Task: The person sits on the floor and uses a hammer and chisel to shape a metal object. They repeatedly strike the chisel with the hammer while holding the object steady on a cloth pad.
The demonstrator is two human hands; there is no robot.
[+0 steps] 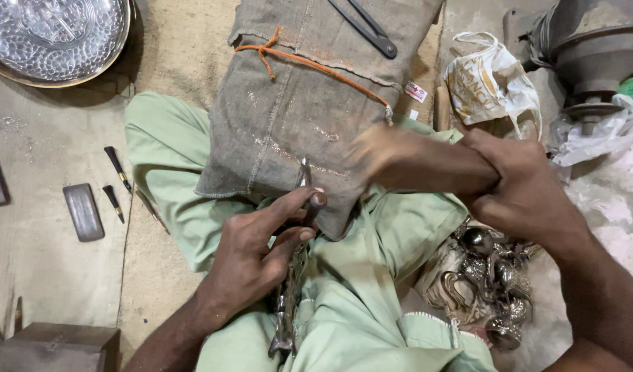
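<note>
My left hand grips a long ornate silver metal piece that rests against a grey cloth sandbag on my lap. Its thumb and forefinger pinch a small dark punch onto the piece. My right hand is closed round the end of a thick brown mallet-like thing. This is blurred and stretches left over the sandbag's lower edge, with its far end just right of the punch. I sit cross-legged in pale green trousers.
A heap of silver ornate castings lies by my right knee. On the floor at left are two small punches, a grey stone block and an embossed metal tray. Dark tongs lie on the sandbag. A white plastic bag and a machine sit at the top right.
</note>
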